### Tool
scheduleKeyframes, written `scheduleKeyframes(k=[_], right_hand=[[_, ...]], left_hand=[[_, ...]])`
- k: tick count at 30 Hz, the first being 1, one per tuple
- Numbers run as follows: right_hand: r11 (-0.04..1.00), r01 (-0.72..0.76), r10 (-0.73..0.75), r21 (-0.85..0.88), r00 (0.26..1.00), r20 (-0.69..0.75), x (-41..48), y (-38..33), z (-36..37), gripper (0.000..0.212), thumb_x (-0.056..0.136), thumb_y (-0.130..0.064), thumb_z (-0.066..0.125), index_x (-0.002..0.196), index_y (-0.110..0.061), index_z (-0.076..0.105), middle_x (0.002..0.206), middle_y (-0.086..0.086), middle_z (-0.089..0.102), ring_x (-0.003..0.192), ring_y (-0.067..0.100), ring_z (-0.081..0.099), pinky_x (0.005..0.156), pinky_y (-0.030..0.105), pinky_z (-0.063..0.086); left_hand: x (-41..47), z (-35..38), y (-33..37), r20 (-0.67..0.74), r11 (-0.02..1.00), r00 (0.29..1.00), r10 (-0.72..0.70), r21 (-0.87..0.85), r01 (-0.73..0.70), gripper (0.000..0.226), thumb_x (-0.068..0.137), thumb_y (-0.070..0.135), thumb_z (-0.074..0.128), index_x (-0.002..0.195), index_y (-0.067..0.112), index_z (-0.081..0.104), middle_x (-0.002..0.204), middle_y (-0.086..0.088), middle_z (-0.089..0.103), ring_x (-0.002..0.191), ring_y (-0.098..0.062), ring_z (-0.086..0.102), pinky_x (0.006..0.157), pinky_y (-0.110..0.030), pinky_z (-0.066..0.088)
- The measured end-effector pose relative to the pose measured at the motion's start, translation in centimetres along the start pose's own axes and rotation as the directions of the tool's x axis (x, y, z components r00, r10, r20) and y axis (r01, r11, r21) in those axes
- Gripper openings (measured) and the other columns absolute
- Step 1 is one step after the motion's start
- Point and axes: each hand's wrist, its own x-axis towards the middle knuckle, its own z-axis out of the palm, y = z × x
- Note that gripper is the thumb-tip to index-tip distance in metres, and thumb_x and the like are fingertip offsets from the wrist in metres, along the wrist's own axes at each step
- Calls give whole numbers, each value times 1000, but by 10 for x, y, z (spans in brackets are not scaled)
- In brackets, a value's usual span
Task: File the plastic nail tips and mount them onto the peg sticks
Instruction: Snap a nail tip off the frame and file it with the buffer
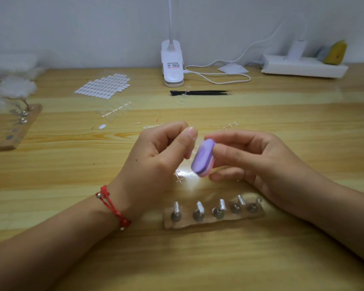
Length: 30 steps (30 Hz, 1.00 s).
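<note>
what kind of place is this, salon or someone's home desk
Probably a home craft desk for press-on nails, not a salon: a white clip-on desk lamp, a sheet of white oval adhesive tabs, and a brown strip holding metal peg sticks, all on a pale wooden tabletop.

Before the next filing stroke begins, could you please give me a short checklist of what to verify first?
1. Purple buffer block gripped in right hand: ok.
2. Nail tip pinched in left hand: cannot tell; thumb and fingers curl together beside the block, but no tip shows.
3. Peg sticks standing in a row on their strip, just in front of both hands: ok.
4. A peg free to take a tip: cannot tell; the tops are blurred.
5. Adhesive tab sheet on the table: ok.
6. Black tweezers lying apart from the hands: ok.
</note>
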Motion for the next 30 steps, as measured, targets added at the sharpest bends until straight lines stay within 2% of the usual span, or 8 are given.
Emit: scheduleKeyframes(k=[3,7,11,15,18,22,26,30], right_hand=[[995,10,-3,97,997,-72,2,-1,-3,20,71,-19,72,90,-15,79,86,10,76,77,16,74,61,20,56],[1000,2,-2,-4,1000,6,0,-1,2,27,65,-26,75,89,-18,79,83,7,76,74,15,73,62,21,57],[990,51,-40,133,995,-88,2,1,-4,17,75,-19,70,89,-13,79,82,8,75,72,14,72,60,21,56],[1000,27,-27,0,999,18,0,2,0,21,75,-21,72,95,-20,78,89,7,76,80,15,73,67,21,57],[991,34,-25,130,997,-72,4,1,-6,19,76,-15,69,92,-15,79,89,9,75,80,17,73,65,22,57],[1000,21,-21,-22,999,28,1,2,0,21,76,-19,72,96,-17,78,90,7,76,80,16,73,67,22,57],[995,27,-21,97,998,-65,3,1,-6,19,75,-16,68,91,-15,79,87,7,76,76,15,73,63,21,57],[1000,16,-15,-25,999,46,0,2,-1,23,74,-22,72,96,-19,78,87,6,76,78,14,73,66,20,56]], left_hand=[[0,1,0,10,1000,1000,-7,1,7,36,89,22,45,53,21,40,52,4,30,46,-5,26,48,-15,24],[0,1,1,0,1000,1000,-2,-17,2,36,89,20,45,53,18,39,52,6,30,46,-4,27,48,-15,25],[0,1,0,4,1000,1000,0,-6,0,37,89,21,46,53,20,39,51,5,29,46,-5,26,48,-16,25],[0,0,0,-1,1000,1000,3,4,-3,36,90,21,45,54,19,41,50,11,31,46,-3,27,48,-14,25],[-1,1,0,15,999,1000,6,41,-7,37,90,22,46,53,22,41,50,12,32,46,-3,27,48,-14,24],[0,1,0,-26,999,1000,11,39,-10,36,89,22,46,53,21,41,50,10,32,46,-5,27,49,-16,25],[-1,2,0,-5,999,1000,8,50,-8,37,89,22,46,53,23,40,50,12,32,46,-3,27,48,-14,24],[-1,1,0,-25,999,1000,11,37,-10,36,89,21,46,54,19,40,50,13,33,45,-2,27,48,-13,24]])
